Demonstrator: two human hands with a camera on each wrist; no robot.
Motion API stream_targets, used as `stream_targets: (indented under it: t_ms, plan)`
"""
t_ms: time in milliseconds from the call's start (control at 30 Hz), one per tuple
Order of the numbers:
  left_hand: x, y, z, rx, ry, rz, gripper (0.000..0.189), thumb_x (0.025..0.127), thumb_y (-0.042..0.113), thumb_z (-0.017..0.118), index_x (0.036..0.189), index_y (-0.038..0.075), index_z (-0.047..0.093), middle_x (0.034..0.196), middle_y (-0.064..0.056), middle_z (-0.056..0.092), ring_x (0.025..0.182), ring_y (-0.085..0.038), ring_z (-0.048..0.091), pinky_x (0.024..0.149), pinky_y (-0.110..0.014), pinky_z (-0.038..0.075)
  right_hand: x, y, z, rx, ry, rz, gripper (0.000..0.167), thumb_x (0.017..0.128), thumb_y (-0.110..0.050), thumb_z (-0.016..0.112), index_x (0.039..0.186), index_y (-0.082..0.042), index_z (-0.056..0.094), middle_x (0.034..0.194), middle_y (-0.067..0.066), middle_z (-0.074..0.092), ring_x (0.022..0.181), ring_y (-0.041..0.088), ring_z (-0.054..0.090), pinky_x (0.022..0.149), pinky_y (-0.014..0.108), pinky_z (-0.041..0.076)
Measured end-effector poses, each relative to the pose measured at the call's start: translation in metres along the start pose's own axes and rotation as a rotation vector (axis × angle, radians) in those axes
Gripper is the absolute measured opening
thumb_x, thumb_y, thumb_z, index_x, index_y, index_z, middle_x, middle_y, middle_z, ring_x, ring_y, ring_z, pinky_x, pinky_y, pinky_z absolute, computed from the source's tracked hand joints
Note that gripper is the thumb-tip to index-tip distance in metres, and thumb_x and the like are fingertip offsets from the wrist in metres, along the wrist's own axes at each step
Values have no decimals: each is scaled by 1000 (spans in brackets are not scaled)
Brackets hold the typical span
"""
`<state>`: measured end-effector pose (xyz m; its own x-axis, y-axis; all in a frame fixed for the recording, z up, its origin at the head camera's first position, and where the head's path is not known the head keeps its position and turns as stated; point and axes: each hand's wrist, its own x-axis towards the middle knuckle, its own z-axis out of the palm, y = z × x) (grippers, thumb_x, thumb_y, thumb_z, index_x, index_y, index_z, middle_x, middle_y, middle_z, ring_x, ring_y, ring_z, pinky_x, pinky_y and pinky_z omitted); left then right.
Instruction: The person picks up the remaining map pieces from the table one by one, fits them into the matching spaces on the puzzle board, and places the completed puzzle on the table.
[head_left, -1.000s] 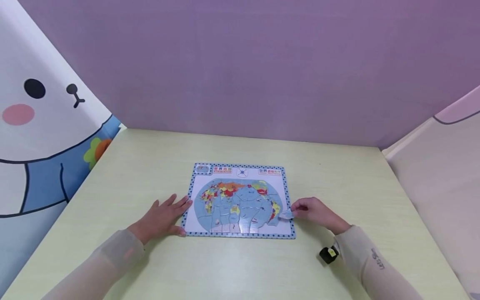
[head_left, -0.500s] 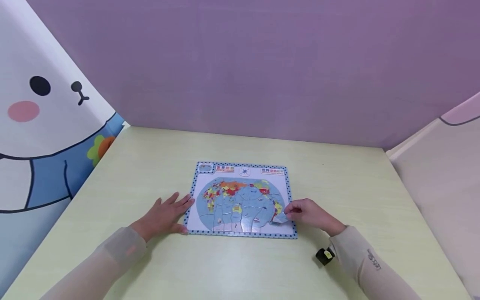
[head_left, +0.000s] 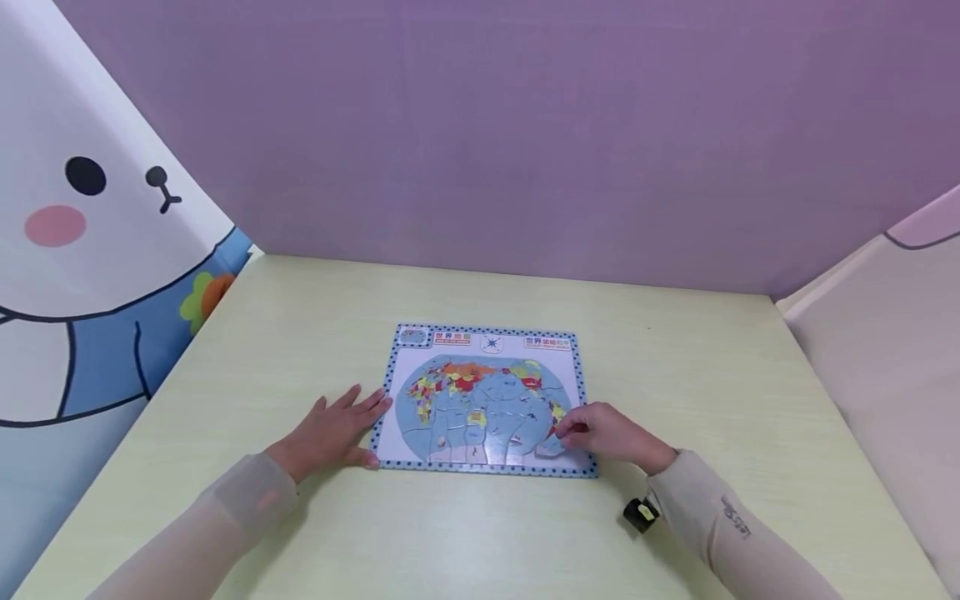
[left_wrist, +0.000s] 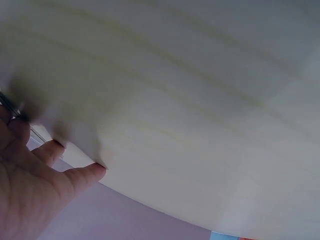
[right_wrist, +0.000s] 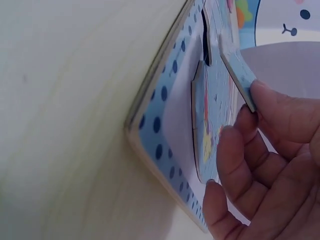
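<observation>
A world-map puzzle board (head_left: 385, 417) with a dotted blue border lies on the table, most of its oval filled with pieces. Between thumb and index finger my right hand (head_left: 611, 433) pinches a light blue puzzle piece (right_wrist: 239, 72), tilted over the board's lower right part. In the right wrist view a dark gap shows in the map beside that piece. My left hand (head_left: 330, 437) rests with spread fingers at the board's left edge, thumb near its lower left corner. The left wrist view shows the left-hand fingers (left_wrist: 85, 175) touching the tabletop and board edge.
A small black cube-like device (head_left: 641, 515) sits at the right sleeve's cuff. The pale wooden table (head_left: 480, 533) meets a purple wall (head_left: 480, 142) behind, with a cartoon-printed panel (head_left: 112, 275) on the left and a pale panel (head_left: 892, 358) on the right.
My right hand has moved left with the puzzle piece, from the board's right border to over the lower right of the map. My left hand keeps its place on the board's edge.
</observation>
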<state>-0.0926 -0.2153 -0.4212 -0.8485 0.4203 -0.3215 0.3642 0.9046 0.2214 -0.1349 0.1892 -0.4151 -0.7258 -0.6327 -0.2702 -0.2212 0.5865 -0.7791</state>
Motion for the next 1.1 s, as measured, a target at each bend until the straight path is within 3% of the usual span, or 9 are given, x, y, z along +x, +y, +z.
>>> stream_targets:
  t_ms: [533,800,1100]
  plan:
    - [1,-1,0,-21,-10,-7,88,79,52,70,148,7,35,153,-14,31,138,-49,20,98,-75,21,7,-3,9,-30,-39,4,6,88,-2,66,91,-3,72,86,4,65,77,14,55,69,24,47]
    - [1,-2,2,-12,-4,-3,88,79,52,70,148,7,36,153,-14,31,138,-49,20,98,-75,22,10,-2,14,-33,-45,15,7,87,1,66,91,-2,72,89,2,67,78,14,55,69,22,47]
    - [1,-1,2,4,6,10,87,79,51,70,147,7,36,152,-15,32,137,-49,22,97,-75,23,13,-5,16,-61,-26,54,8,85,0,68,92,-3,71,78,-1,61,73,13,51,65,23,44]
